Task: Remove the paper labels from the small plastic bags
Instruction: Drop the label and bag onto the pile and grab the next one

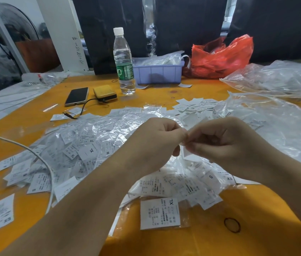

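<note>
2 hands meet above the middle of the tabletop (210, 242), fingertips pinched together on 1 small plastic bag (186, 153) whose white paper label (186, 152) hangs just below the knuckles. The left hand (157, 143) has its fingers curled and nips the bag's upper edge; the right hand (225, 143) is curled the same way and nips the same edge from the other side, the 2 touching. How much of the label sits inside the bag cannot be told.

Under the hands lies a wide heap of bagged labels (83, 150), printed with sizes such as XL, M, S and XS, spreading toward the tabletop's left edge. 1 bagged XL label (160, 213) lies apart near the front edge, with a black rubber band (232, 225) beside it. Loose white labels (192, 106) lie behind the heap. A white cable (40, 159) crosses the heap on the left.

Toward the far edge stand a water bottle (123, 61), a lilac bin (158, 72) holding more bags, and a red plastic bag (220, 56). A phone (77, 96) and a yellow box (105, 93) lie left of the bottle. Large clear bags (275, 78) fill the right side.
</note>
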Demonstrator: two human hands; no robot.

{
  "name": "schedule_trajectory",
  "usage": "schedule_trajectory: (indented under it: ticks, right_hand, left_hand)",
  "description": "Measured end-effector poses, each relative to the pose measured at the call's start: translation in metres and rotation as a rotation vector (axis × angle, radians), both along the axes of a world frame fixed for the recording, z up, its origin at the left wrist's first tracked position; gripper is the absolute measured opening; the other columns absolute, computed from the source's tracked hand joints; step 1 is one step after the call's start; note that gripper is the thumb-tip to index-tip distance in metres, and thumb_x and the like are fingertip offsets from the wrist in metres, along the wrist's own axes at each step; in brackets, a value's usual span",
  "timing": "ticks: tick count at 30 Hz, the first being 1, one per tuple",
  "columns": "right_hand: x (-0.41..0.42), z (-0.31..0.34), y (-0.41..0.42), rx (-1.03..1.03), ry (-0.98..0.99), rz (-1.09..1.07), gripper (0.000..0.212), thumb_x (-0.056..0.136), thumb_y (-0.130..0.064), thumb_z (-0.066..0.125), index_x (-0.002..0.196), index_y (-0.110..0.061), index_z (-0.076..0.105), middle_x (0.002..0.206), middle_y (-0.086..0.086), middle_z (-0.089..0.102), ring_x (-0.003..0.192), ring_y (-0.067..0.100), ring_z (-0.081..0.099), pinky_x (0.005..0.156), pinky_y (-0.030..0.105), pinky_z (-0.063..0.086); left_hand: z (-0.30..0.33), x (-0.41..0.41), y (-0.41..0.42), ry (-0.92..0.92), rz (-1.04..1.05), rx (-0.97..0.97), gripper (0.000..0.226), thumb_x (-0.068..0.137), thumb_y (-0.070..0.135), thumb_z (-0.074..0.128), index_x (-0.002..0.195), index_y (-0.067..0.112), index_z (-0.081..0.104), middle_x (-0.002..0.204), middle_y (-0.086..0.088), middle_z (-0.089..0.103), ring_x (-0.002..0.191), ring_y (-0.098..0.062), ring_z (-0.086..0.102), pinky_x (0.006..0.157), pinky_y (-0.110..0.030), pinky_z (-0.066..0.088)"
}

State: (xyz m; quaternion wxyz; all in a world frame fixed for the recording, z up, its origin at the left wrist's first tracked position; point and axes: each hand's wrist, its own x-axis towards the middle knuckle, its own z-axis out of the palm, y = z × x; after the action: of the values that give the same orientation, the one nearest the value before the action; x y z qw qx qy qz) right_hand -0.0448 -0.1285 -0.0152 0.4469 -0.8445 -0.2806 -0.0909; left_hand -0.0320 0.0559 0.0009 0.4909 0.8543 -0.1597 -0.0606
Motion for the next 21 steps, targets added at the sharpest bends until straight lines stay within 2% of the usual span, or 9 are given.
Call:
schedule_trajectory:
  ticks: [3,7,10,13,15,18,21]
  right_hand:
    - [0.000,-0.001,0.000,0.002,-0.009,-0.016,0.008,0.086,-0.016,0.071,0.088,-0.020,0.077,0.068,0.004,0.068,0.059,0.029,0.059,0.053,0.047,0.048]
    - [-0.001,0.001,0.000,-0.012,-0.072,-0.079,0.009,0.085,-0.013,0.072,0.085,-0.021,0.077,0.068,-0.004,0.069,0.059,0.014,0.063,0.058,0.038,0.053]
    - [-0.002,0.004,0.000,-0.012,-0.103,-0.106,0.008,0.084,-0.012,0.070,0.083,-0.018,0.076,0.071,-0.004,0.070,0.065,0.015,0.065,0.063,0.043,0.054]
    - [-0.003,0.006,0.000,0.024,-0.104,-0.079,0.010,0.084,-0.007,0.070,0.082,-0.015,0.075,0.072,-0.002,0.070,0.066,0.018,0.066,0.063,0.046,0.055]
    - [-0.005,0.008,0.000,0.017,-0.090,-0.055,0.009,0.084,-0.007,0.070,0.082,-0.014,0.075,0.072,-0.002,0.070,0.066,0.018,0.066,0.063,0.043,0.055]
    - [-0.007,0.011,-0.002,-0.126,-0.081,-0.039,0.008,0.083,-0.015,0.071,0.086,-0.018,0.077,0.071,-0.007,0.070,0.067,0.013,0.065,0.061,0.032,0.052]
    - [-0.005,0.016,-0.012,-0.294,-0.084,-0.164,0.014,0.083,-0.017,0.072,0.094,-0.026,0.077,0.073,-0.013,0.069,0.067,0.008,0.065,0.062,0.027,0.052]
  left_hand:
    - [-0.002,0.000,0.000,-0.075,0.030,0.059,0.020,0.094,0.031,0.058,0.078,0.025,0.069,0.056,0.011,0.062,0.041,0.000,0.046,0.045,-0.016,0.037]
    - [-0.004,0.000,-0.001,-0.151,0.094,0.131,0.018,0.092,0.042,0.059,0.080,0.030,0.065,0.061,0.013,0.066,0.044,0.001,0.051,0.043,-0.015,0.036]
    - [-0.003,0.000,-0.001,-0.099,0.098,0.080,0.012,0.092,0.037,0.059,0.083,0.030,0.064,0.065,0.013,0.068,0.046,0.000,0.051,0.042,-0.016,0.040]
    - [-0.001,0.000,-0.001,-0.066,0.086,0.048,0.008,0.089,0.026,0.060,0.083,0.028,0.065,0.068,0.012,0.069,0.058,-0.008,0.058,0.051,-0.022,0.045]
    - [-0.002,0.001,0.000,-0.091,0.091,0.026,0.011,0.089,0.021,0.061,0.079,0.024,0.066,0.065,0.012,0.067,0.058,-0.009,0.058,0.053,-0.025,0.046]
    - [-0.003,0.000,0.000,-0.168,0.113,0.058,0.013,0.091,0.023,0.060,0.079,0.024,0.066,0.061,0.017,0.063,0.056,-0.002,0.056,0.052,-0.018,0.046]
    - [-0.003,0.000,0.000,-0.189,0.111,0.085,0.012,0.093,0.026,0.059,0.083,0.025,0.066,0.075,0.014,0.067,0.060,0.000,0.059,0.053,-0.014,0.046]
